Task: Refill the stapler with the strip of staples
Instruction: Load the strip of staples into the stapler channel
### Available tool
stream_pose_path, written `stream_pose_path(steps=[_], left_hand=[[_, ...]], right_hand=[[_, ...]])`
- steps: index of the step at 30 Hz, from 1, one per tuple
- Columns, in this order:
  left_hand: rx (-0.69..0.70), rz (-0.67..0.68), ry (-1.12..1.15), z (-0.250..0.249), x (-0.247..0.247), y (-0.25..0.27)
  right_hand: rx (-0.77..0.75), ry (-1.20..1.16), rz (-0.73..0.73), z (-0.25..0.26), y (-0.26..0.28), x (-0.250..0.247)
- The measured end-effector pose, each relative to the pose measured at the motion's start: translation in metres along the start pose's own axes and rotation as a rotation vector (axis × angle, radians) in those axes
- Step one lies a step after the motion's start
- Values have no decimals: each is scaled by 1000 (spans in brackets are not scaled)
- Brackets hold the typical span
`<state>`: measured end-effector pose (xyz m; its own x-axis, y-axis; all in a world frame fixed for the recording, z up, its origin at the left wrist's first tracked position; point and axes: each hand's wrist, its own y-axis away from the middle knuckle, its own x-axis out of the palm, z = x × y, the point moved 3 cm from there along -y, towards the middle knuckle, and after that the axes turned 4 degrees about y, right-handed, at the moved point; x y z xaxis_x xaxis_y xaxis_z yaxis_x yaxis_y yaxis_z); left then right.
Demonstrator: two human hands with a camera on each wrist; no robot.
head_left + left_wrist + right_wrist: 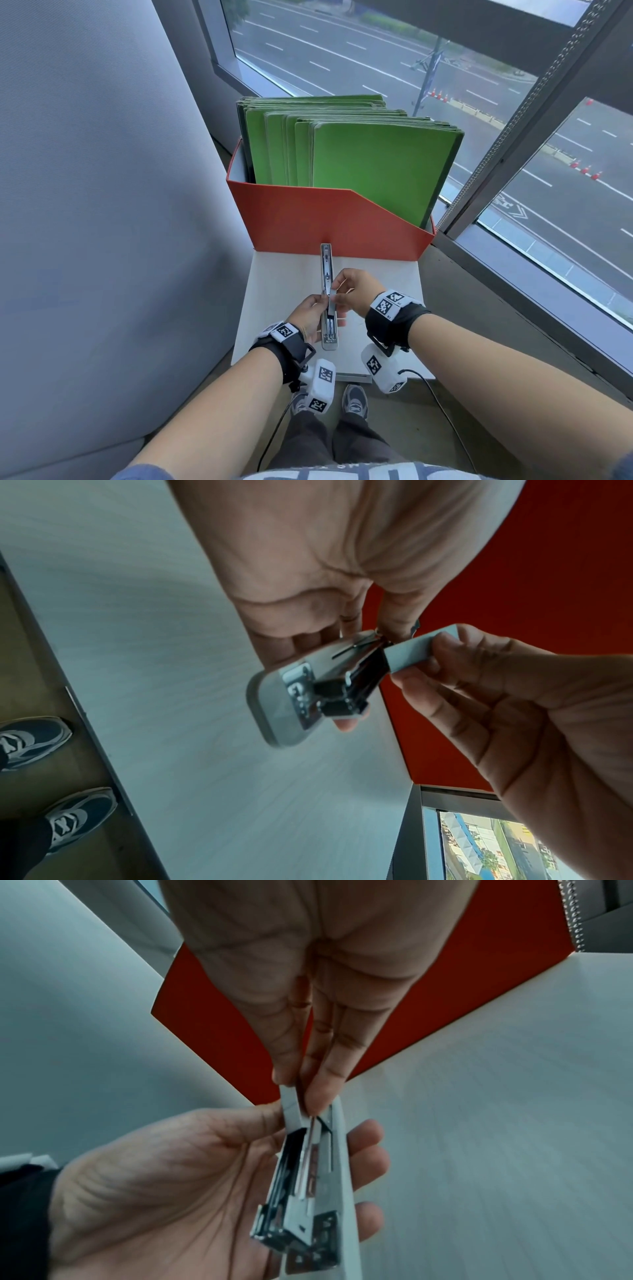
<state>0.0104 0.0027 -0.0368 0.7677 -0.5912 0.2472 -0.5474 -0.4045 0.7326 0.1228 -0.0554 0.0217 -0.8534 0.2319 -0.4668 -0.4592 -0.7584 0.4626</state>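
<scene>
Silver-grey and opened out flat, the stapler (327,298) lay lengthwise in the air just above the white table (274,308), its base end nearest the person and its top arm reaching toward the red file box (308,219). The left hand (308,320) cradled it from beneath, fingers curled up round the far side and thumb against the near edge. The right hand (356,291) pinched the strip of staples (407,653) between thumb and forefinger, one end of the strip touching the open metal channel about midway along the stapler. Whether the strip had seated in the channel could not be told.

That table stood in a narrow corner, between a pale grey fabric partition (85,171) on the left and a large window (513,137) on the right. Green folders (370,161) stood upright in the box, packed closely. Smooth matte laminate covered the table; the stapler's channel was bright, polished metal, its body a rounded grey shell.
</scene>
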Motion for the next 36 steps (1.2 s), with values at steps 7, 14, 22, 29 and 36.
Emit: stream_pose_path(steps=[7, 14, 22, 29, 36], left_hand=[[-5, 1, 1, 0, 0, 2], [-11, -4, -15, 1, -2, 5], [-16, -10, -16, 2, -2, 7], [-22, -14, -24, 3, -2, 6], [-34, -25, -25, 0, -2, 5]], right_hand=[[-19, 88, -22, 5, 5, 3], [-11, 62, -8, 11, 7, 2], [-14, 74, -15, 8, 9, 4], [-11, 87, -19, 10, 9, 5], [-51, 107, -9, 15, 11, 8]])
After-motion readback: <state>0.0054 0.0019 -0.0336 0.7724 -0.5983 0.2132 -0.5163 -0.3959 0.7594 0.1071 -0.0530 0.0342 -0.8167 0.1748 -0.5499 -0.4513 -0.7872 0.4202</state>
